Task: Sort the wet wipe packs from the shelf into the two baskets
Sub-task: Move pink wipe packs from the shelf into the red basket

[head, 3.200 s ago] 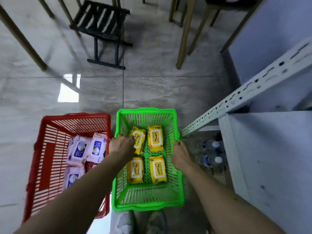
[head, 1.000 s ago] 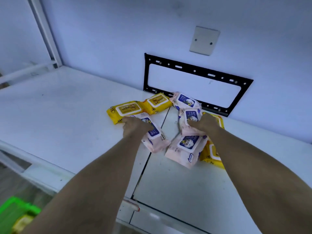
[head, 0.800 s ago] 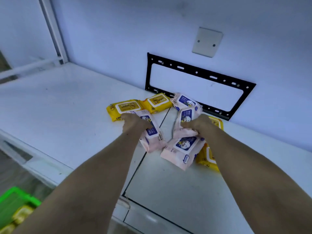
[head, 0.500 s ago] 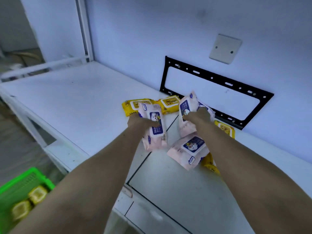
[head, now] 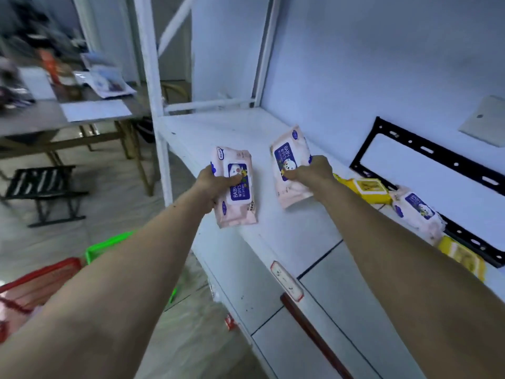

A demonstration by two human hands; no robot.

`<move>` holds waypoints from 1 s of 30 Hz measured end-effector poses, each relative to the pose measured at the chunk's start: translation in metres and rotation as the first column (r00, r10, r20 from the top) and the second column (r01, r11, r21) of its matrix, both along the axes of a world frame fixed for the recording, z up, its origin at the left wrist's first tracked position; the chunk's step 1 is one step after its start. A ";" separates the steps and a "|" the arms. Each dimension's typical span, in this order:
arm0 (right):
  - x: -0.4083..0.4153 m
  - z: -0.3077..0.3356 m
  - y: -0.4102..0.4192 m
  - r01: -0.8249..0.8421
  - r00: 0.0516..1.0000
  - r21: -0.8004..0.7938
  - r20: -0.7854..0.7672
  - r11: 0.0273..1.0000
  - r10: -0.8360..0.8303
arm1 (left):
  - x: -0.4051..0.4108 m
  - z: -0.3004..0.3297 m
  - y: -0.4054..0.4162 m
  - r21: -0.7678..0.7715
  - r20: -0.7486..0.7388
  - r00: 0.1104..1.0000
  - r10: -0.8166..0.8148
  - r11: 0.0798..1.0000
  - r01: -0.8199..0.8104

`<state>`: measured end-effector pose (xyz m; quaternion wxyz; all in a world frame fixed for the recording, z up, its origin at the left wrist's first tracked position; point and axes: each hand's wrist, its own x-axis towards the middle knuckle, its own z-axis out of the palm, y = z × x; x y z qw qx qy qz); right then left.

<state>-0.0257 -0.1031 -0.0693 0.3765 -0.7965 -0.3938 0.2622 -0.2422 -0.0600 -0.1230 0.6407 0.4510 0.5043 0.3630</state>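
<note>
Both pink wipe packs are now lifted off the shelf (head: 287, 236), the left hand (head: 211, 181) gripping one pink baby-wipes pack (head: 235, 187), the right hand (head: 311, 170) gripping another pink pack (head: 287, 160), likely bound for the red basket (head: 41, 274).

On the white shelf (head: 287, 236) before me lie two yellow packs (head: 366, 190) (head: 461, 258) and one pink pack (head: 418, 214), close against the black bracket (head: 437, 157).

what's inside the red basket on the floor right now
Only a corner of the red plastic basket shows; something pale pink blurs inside. The left forearm covers the rest, so its contents cannot be counted.
</note>
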 end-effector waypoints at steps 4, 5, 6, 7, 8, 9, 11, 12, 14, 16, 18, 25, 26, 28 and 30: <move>-0.101 -0.012 0.032 -0.151 0.986 -0.005 -0.079 0.989 0.150 | -0.102 -0.006 0.006 -0.031 -0.049 0.991 0.122 0.992 -0.124; -0.130 -0.017 0.040 -0.189 0.977 -0.011 -0.106 0.982 0.186 | -0.131 -0.008 0.008 -0.042 -0.077 0.986 0.148 0.987 -0.152; -0.157 -0.023 0.048 -0.220 0.967 -0.022 -0.134 0.975 0.215 | -0.159 -0.012 0.010 -0.052 -0.100 0.980 0.172 0.983 -0.178; -0.185 -0.030 0.055 -0.254 0.956 -0.035 -0.158 0.966 0.246 | -0.188 -0.015 0.011 -0.065 -0.113 0.974 0.194 0.977 -0.202; -0.214 -0.038 0.063 -0.284 0.946 -0.049 -0.180 0.958 0.271 | -0.216 -0.020 0.013 -0.075 -0.129 0.968 0.213 0.972 -0.224; -0.237 -0.045 0.068 -0.307 0.937 -0.057 -0.194 0.950 0.291 | -0.239 -0.024 0.013 -0.084 -0.155 0.962 0.225 0.967 -0.240; -0.288 -0.065 0.082 -0.362 0.913 -0.056 -0.223 0.931 0.342 | -0.288 -0.035 0.014 -0.093 -0.220 0.942 0.253 0.956 -0.279; -0.313 -0.077 0.090 -0.389 0.901 -0.057 -0.235 0.920 0.366 | -0.311 -0.043 0.015 -0.100 -0.248 0.930 0.272 0.947 -0.304; -0.357 -0.099 0.102 -0.435 0.880 -0.081 -0.247 0.897 0.405 | -0.350 -0.058 0.017 -0.124 -0.266 0.911 0.315 0.926 -0.357; -0.399 -0.122 0.116 -0.476 0.861 -0.126 -0.265 0.870 0.433 | -0.388 -0.075 0.021 -0.148 -0.245 0.898 0.366 0.901 -0.408; -0.441 -0.148 0.133 -0.521 0.836 -0.156 -0.295 0.839 0.463 | -0.427 -0.094 0.028 -0.182 -0.236 0.881 0.410 0.872 -0.454; -0.568 -0.258 0.171 -0.642 0.763 -0.290 -0.338 0.710 0.551 | -0.551 -0.185 0.041 -0.305 -0.314 0.833 0.456 0.782 -0.543; -0.584 -0.277 0.174 -0.648 0.759 -0.312 -0.332 0.695 0.560 | -0.567 -0.202 0.043 -0.327 -0.332 0.824 0.460 0.763 -0.558; -0.616 -0.321 0.177 -0.660 0.751 -0.370 -0.317 0.654 0.579 | -0.597 -0.241 0.043 -0.367 -0.367 0.808 0.461 0.726 -0.581; -0.640 -0.364 0.176 -0.653 0.755 -0.424 -0.301 0.628 0.582 | -0.622 -0.281 0.043 -0.402 -0.404 0.801 0.442 0.700 -0.590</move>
